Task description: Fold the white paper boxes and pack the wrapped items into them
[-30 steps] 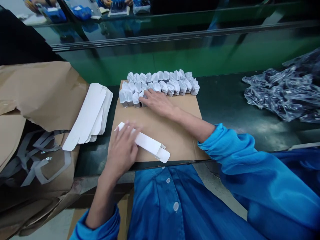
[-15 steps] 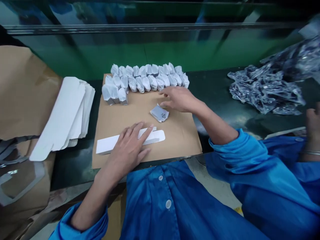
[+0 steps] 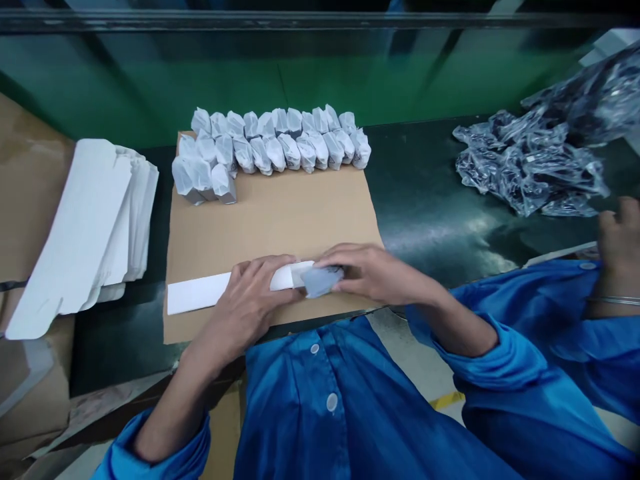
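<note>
A long, narrow white carton [image 3: 197, 294] lies on a flat cardboard sheet [image 3: 280, 220], its right end open. My left hand [image 3: 250, 293] is closed around the carton near that end. My right hand [image 3: 373, 272] grips a small packet in a whitish wrapper [image 3: 321, 281], blurred by motion, right at the carton's open end. Whether the packet's tip is inside the opening I cannot tell. Several similar wrapped packets [image 3: 275, 153] stand in rows along the sheet's far edge.
Flat white cartons [image 3: 75, 227] are stacked at the left, by a brown cardboard box [image 3: 30, 200]. Clear plastic bags [image 3: 530, 167] lie in a heap on the dark table at the right. Another person's hand [image 3: 620, 247] shows at the right edge.
My right hand has picked up the packet from the sheet and brought it down to the carton's open end. My left hand has closed on the carton. The view has tilted down.
</note>
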Available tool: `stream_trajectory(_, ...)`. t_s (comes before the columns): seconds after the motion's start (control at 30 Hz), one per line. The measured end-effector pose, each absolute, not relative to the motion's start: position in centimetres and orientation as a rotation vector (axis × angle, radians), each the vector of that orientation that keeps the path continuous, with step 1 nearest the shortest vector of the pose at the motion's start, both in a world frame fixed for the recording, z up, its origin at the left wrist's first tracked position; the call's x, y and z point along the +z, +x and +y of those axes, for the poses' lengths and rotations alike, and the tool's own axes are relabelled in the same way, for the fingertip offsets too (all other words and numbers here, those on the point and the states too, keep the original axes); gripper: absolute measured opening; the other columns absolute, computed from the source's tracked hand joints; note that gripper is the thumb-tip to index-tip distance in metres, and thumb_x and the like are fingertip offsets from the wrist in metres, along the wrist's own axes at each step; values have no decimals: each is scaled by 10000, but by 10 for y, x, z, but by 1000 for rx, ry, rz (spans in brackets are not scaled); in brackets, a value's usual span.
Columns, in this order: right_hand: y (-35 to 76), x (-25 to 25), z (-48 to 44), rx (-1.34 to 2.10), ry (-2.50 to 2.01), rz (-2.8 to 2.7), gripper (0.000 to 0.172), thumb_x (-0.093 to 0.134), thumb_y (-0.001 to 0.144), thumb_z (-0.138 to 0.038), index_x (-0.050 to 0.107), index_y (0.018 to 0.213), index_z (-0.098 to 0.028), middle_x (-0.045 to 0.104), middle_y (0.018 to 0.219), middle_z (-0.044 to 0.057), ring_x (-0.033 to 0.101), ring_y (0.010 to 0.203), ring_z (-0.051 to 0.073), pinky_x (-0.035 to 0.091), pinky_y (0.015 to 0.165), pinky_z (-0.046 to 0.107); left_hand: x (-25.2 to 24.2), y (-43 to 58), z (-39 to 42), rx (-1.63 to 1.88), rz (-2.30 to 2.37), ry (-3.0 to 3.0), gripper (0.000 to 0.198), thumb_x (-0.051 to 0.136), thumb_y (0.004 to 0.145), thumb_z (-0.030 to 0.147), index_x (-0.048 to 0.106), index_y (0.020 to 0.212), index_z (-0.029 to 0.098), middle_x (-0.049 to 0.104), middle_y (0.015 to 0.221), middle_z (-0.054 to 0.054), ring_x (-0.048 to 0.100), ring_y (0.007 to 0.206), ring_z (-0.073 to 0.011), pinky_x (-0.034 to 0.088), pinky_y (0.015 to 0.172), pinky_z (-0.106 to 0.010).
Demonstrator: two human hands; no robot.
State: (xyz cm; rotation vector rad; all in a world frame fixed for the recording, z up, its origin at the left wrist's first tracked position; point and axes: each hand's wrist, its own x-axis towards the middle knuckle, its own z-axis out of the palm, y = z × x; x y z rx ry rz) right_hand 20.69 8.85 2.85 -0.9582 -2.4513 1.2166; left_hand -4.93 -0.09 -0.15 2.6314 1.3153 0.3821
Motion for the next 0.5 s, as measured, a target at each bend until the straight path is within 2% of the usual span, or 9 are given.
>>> stream_trajectory(0.1, 188, 9, 65, 987, -863, -2487, 320, 611, 900, -136, 627, 1216, -184, 675, 1185, 90, 617, 1124, 216, 505, 991, 399, -3, -51, 0, 463, 1289, 2631, 335, 510, 898, 75, 701, 1035, 314, 504, 1403, -69, 477, 1243, -259, 424, 935, -421)
stream_trajectory(0.23, 158, -16, 40, 646, -942, -2425, 316, 424, 984, -143, 559, 1268, -111, 620, 1273, 171, 576, 1194, 262, 490, 1032, 472, -7, -54, -2, 560, 1349, 2644, 329, 494, 905, 73, 693, 1047, 294, 487, 1418, -85, 489, 1265, -264, 448, 959, -428)
stream_trajectory(0.37, 149, -20, 28, 816, -979, -2221, 441, 474, 963, -142, 422, 1398, -194, 565, 1360, 127, 544, 1265, 224, 491, 1067, 443, -8, -54, -7, 651, 1464, 2550, 297, 504, 918, 113, 643, 1117, 283, 504, 1395, -96, 514, 1274, -260, 500, 975, -419)
stream_trajectory(0.43, 148, -18, 24, 934, -1047, -2082, 515, 549, 927, -155, 405, 1412, -250, 536, 1374, 102, 542, 1269, 211, 500, 1067, 426, -7, -54, -9, 717, 1507, 2479, 280, 529, 918, 136, 597, 1149, 279, 512, 1372, -103, 523, 1280, -251, 523, 982, -414)
stream_trajectory(0.5, 144, -15, 20, 1021, -1110, -1944, 518, 543, 916, -141, 426, 1406, -262, 521, 1369, 99, 535, 1277, 203, 501, 1071, 409, -8, -55, -10, 811, 1534, 2446, 323, 556, 908, 131, 548, 1194, 281, 517, 1358, -108, 532, 1278, -240, 531, 992, -416)
